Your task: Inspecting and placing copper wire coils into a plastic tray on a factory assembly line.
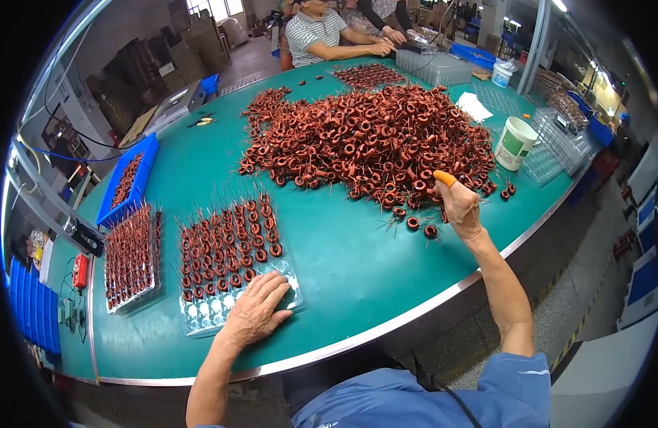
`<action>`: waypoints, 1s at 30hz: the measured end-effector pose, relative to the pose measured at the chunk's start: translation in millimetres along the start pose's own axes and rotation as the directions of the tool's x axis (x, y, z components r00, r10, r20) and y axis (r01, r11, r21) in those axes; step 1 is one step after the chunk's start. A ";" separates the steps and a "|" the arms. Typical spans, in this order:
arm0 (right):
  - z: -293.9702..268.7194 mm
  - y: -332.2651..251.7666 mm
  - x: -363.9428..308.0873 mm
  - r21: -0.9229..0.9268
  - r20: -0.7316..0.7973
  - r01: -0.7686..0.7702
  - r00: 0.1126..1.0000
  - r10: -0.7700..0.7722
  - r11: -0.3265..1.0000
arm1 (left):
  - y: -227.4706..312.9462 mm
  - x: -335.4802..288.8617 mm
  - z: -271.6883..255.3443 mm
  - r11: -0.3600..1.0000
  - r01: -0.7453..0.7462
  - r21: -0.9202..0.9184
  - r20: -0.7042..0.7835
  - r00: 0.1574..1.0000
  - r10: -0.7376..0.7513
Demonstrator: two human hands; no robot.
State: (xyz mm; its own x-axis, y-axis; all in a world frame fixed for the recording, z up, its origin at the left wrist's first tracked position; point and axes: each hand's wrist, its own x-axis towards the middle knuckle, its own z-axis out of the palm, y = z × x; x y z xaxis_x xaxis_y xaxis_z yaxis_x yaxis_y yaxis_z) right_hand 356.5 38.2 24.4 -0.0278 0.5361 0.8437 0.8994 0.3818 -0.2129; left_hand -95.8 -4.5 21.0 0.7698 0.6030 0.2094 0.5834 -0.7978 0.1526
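Note:
A clear plastic tray [290, 274] lies on the green table, its back rows filled with copper-wound ring coils [225, 246] whose wire leads point up. My left hand [256, 312] rests on its front part with fingers stretched flat, fingertips by the nearest coils and some bare round pockets beside them. At the right front edge of a large heap of loose ring coils [365, 139], my right hand [461, 208] is closed, an orange finger cot [444, 178] on one finger. What its fingers hold, if anything, is hidden. A few stray coils [430, 231] lie just left of it.
Stacked filled trays [133, 260] and a blue bin of coils [129, 175] stand on the left. A white-green bucket [516, 143] and empty clear trays [553, 146] sit at the right. Pliers [203, 122] lie farther back. Two people [318, 36] work across the table.

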 end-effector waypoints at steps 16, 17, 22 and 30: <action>35.9 -13.3 15.1 0.084 0.092 -0.051 0.995 0.043 0.995 | 1.5 -2.6 -0.8 0.999 0.014 -0.037 -0.065 0.998 -0.016; 39.9 -13.2 17.1 0.104 0.020 0.000 1.000 -0.002 0.995 | 1.5 -1.7 0.4 0.999 0.013 -0.042 -0.071 0.997 -0.016; 32.5 -29.1 23.1 0.022 0.150 0.140 0.978 -0.142 0.990 | 0.6 -0.3 4.0 0.998 0.006 -0.062 -0.092 0.996 -0.012; -1.2 -48.0 -17.1 -0.033 0.159 0.134 0.979 -0.127 0.990 | -1.8 -8.4 7.0 0.997 0.019 -0.073 -0.124 0.992 -0.028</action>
State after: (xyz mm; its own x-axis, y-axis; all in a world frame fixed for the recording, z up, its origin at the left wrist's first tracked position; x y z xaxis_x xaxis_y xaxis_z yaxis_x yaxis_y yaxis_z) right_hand 314.4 9.7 20.7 -0.2110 0.5959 0.7748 0.9014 0.4252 -0.0815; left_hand -101.5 -8.1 12.2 0.7152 0.6195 0.3235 0.5771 -0.7846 0.2266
